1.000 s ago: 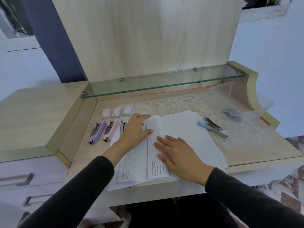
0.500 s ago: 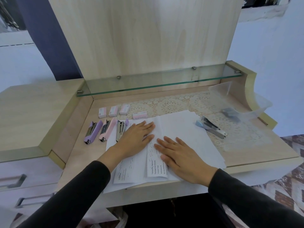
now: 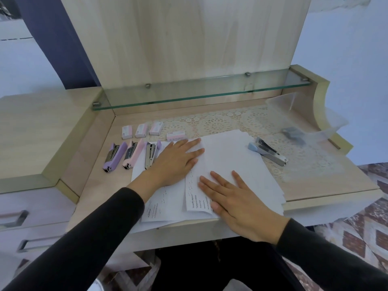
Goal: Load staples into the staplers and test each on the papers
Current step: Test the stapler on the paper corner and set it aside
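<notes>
A stack of white papers (image 3: 235, 156) lies on the desk, its top sheet folded over so a strip of print shows. My left hand (image 3: 176, 160) presses flat on the left part of the papers, fingers straight. My right hand (image 3: 233, 198) lies flat on the folded sheet near the front edge. Left of the papers lie a purple stapler (image 3: 114, 153), a pink stapler (image 3: 132, 153) and an opened stapler (image 3: 150, 154) showing its metal rail. A blue stapler (image 3: 267, 151) lies open to the right of the papers. Several small staple boxes (image 3: 143, 130) sit behind the staplers.
A clear plastic container (image 3: 327, 120) with a dark item inside stands at the back right on a lace mat (image 3: 220, 122). A glass shelf (image 3: 199, 91) overhangs the back of the desk. Drawers (image 3: 31, 219) are at the lower left.
My left hand slid down from the sheet's top edge and flattened on the papers, uncovering the fourth staple box. My right hand stayed flat on the fold.
</notes>
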Available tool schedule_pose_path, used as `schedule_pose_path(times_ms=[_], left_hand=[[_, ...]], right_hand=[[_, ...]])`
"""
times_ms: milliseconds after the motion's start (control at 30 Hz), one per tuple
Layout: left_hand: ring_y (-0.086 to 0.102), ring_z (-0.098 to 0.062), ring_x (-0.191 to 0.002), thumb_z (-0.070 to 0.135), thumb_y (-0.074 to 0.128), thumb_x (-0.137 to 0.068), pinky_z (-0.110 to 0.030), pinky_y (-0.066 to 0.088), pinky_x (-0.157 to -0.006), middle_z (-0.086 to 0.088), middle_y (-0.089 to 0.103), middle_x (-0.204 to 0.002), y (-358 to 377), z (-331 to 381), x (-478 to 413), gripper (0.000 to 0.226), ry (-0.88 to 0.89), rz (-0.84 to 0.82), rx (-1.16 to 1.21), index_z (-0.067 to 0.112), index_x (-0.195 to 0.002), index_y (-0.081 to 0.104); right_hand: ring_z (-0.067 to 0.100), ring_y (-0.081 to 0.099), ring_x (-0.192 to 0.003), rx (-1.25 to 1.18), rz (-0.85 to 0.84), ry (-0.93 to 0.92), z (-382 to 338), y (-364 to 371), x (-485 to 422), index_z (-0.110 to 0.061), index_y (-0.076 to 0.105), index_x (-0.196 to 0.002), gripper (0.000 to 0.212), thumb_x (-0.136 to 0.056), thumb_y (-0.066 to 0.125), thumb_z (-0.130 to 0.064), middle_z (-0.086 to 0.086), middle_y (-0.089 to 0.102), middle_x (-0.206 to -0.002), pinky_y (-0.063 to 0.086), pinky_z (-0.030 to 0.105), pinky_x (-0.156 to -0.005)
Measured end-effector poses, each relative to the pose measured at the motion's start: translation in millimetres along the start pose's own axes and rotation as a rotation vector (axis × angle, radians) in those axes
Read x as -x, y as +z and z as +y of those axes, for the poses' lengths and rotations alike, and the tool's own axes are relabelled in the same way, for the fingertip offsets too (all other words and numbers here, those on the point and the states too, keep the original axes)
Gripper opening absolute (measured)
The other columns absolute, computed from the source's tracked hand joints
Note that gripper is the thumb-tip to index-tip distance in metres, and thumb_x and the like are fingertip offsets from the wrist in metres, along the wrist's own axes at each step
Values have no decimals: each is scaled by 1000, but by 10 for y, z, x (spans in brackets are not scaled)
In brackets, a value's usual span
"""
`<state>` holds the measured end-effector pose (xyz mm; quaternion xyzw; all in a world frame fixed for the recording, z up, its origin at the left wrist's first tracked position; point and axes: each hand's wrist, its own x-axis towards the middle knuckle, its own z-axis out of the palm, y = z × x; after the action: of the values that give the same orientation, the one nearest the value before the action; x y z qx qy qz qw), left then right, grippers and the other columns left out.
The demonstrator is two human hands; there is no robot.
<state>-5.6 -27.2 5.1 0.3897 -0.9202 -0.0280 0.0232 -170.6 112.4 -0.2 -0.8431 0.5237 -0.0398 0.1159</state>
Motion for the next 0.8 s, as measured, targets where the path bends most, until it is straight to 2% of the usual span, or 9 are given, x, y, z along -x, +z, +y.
schedule_pose_path(times_ms=[133, 267, 367, 533, 800], left_hand=[[10, -10, -141, 31, 27, -99, -34, 8, -115, 10, 19, -152, 24, 86, -2, 46, -26, -6, 112, 21, -144, 21], [19, -15, -138, 38, 34, -97, -33, 16, -113, 5, 28, -149, 9, 86, -9, 49, -21, 38, 124, 20, -142, 26], [16, -14, -139, 44, 29, -96, -36, 15, -113, 9, 20, -152, -6, 80, -12, 54, -27, -13, 49, 24, -145, 17], [14, -14, -138, 55, 25, -92, -39, 15, -107, 12, 11, -154, -31, 111, -41, 63, -67, -57, -49, 26, -146, 9], [9, -18, -138, 69, 26, -83, -48, 12, -110, 14, 4, -154, -77, 66, -129, 77, -87, -139, -80, 29, -146, 5]], right_hand=[[4, -19, -137, -48, -2, -11, -21, 28, 123, -30, 1, -143, 72, -75, -11, -52, -24, -9, -145, -23, 34, -108], [3, -15, -138, -81, 5, -33, 11, 53, 166, -35, 7, -142, 68, -78, -7, -54, -27, -4, -143, -21, 34, -109], [4, -14, -139, -90, 3, -75, 46, 40, 197, -40, 15, -140, 64, -81, -5, -56, -26, 2, -146, -20, 35, -110], [4, -17, -139, -81, -47, -119, 87, 28, 251, -52, 15, -135, 56, -82, -2, -57, -25, 1, -149, -21, 35, -110], [3, -16, -139, -101, -36, -125, 83, 33, 275, -54, 21, -133, 53, -82, 8, -59, -24, 2, -150, -21, 36, -111]])
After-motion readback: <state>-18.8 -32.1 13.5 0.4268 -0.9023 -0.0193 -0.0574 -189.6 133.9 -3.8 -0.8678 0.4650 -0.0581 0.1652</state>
